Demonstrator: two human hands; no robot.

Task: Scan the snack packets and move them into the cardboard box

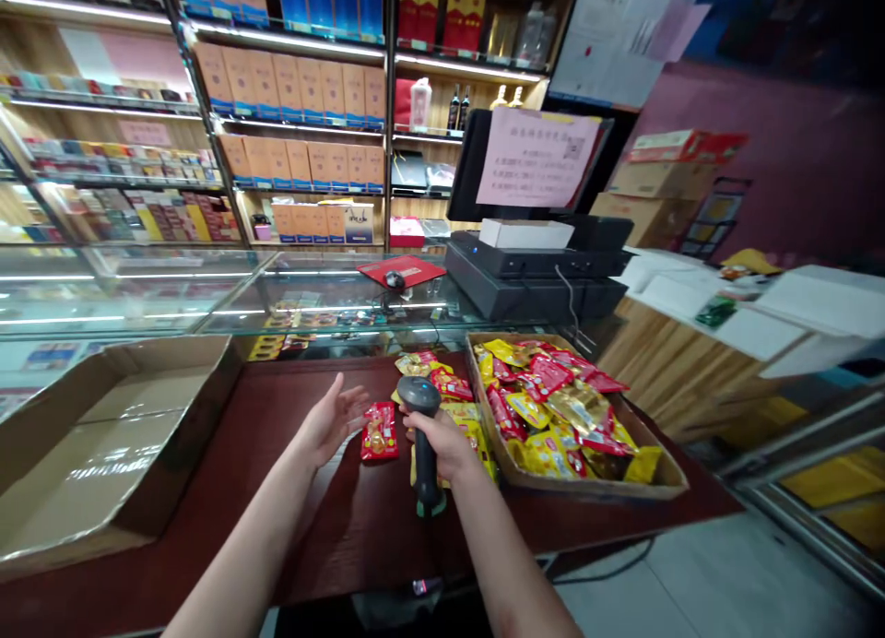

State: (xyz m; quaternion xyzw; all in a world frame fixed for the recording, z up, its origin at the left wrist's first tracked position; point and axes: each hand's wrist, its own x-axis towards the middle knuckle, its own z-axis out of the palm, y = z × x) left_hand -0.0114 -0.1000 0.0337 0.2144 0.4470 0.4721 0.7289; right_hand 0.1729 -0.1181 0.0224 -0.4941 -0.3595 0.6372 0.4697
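My right hand is closed around a dark handheld barcode scanner, its rounded head pointing away from me. My left hand is open, fingers apart, palm turned toward the scanner. Beside its fingertips a red snack packet lies on the dark red table. Behind and to the right of the scanner is a loose heap of red and yellow snack packets, partly hidden by my right hand. Farther right, a shallow cardboard tray is piled with red, yellow and gold packets.
On the left stands a cardboard tray with a bare bottom. Beyond the table are a glass display counter, a mouse on a red pad, and a monitor over a black cash drawer. Boxed goods fill the shelves.
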